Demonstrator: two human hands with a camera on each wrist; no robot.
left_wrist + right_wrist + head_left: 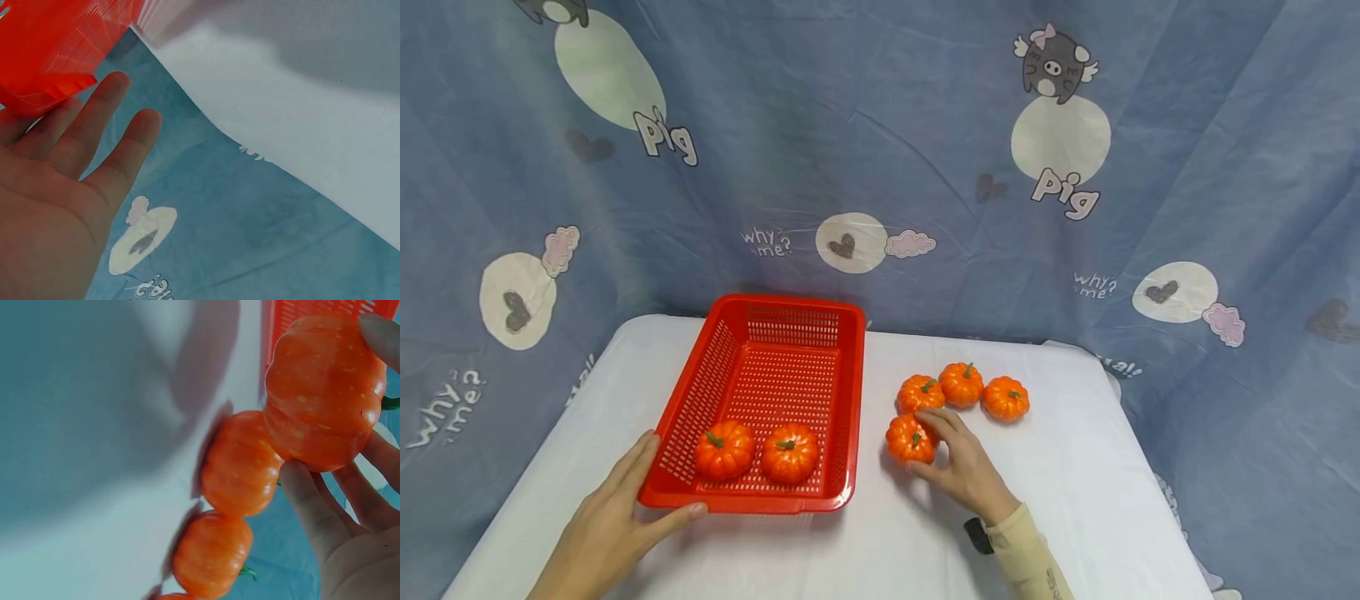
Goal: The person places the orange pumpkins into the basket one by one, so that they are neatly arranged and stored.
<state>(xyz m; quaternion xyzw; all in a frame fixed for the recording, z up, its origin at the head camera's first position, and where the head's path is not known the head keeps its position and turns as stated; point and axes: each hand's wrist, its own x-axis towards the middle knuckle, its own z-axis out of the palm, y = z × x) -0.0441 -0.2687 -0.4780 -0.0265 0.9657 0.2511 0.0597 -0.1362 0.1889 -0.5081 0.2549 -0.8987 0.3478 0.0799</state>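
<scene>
A red plastic basket stands on the white table, two small orange toy pumpkins lying in its near end. My left hand is at the basket's near left corner, its thumb along the front rim and fingers beside the left wall. In the left wrist view these fingers look fairly straight against the basket. Right of the basket, my right hand holds a pumpkin between thumb and fingers. The right wrist view shows that pumpkin raised off the table.
Beyond the right hand, three more pumpkins sit close together on the white tablecloth. A blue printed curtain hangs behind the table and down its sides. A small black object shows at the right wrist.
</scene>
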